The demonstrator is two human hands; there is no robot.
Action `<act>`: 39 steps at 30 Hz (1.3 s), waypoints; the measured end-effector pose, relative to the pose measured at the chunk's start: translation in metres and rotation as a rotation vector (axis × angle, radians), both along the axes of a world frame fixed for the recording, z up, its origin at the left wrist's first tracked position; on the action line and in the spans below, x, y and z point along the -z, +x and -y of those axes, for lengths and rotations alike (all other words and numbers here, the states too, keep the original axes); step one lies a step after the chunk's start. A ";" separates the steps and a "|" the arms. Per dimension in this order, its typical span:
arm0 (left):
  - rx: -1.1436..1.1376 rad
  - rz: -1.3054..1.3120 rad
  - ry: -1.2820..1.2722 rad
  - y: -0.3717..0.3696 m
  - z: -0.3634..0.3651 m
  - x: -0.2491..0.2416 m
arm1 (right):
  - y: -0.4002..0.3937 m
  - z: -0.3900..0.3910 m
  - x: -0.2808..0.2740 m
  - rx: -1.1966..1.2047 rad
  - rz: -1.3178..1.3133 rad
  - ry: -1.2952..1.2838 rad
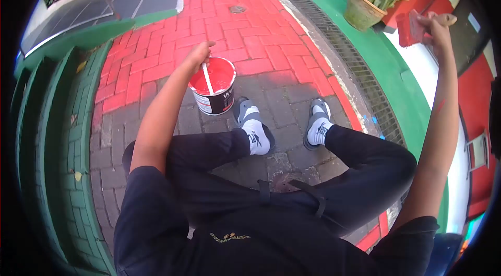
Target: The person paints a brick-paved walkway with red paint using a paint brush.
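Observation:
My left hand (200, 55) is closed at the far rim of a paint bucket (214, 102), around a white strip (207, 78) that looks like its handle. Glossy red paint (222, 73) shows inside the bucket, and its side carries a black and white label. The bucket is by my left foot. Out to the right, my right hand (439, 31) grips a wide paintbrush (411, 28) in the air, its bristles coated red and its pale wooden handle end sticking out past the fingers. A red smear marks my right forearm.
Bright red paint covers the pavers (250, 36) ahead; bare grey pavers (282, 119) lie around my feet. Green steps (57, 119) rise on the left. A drain grate (344, 51) runs along the right, beside a green strip with a potted plant (364, 10).

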State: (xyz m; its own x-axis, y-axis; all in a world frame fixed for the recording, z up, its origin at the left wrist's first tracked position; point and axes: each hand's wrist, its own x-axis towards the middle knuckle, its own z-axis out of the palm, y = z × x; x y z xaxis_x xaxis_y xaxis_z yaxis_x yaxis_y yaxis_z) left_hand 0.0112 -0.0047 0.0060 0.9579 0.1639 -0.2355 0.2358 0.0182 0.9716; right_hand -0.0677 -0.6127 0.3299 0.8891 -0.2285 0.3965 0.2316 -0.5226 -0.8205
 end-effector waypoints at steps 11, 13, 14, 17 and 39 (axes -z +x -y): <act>0.521 0.227 0.706 -0.012 -0.067 0.007 | 0.083 -0.242 0.159 -0.382 -0.276 0.046; 0.405 -0.023 0.528 -0.018 -0.077 0.003 | 0.091 -0.305 0.187 -0.499 -0.308 0.024; 0.401 -0.040 0.517 -0.019 -0.082 0.006 | 0.091 -0.334 0.200 -0.544 -0.315 -0.025; 0.254 -0.031 0.440 -0.023 -0.092 0.021 | 0.088 -0.408 0.244 -0.738 -0.383 0.092; 0.255 -0.025 -0.025 0.000 -0.102 0.043 | 0.081 -0.473 0.353 -0.596 -0.437 -0.013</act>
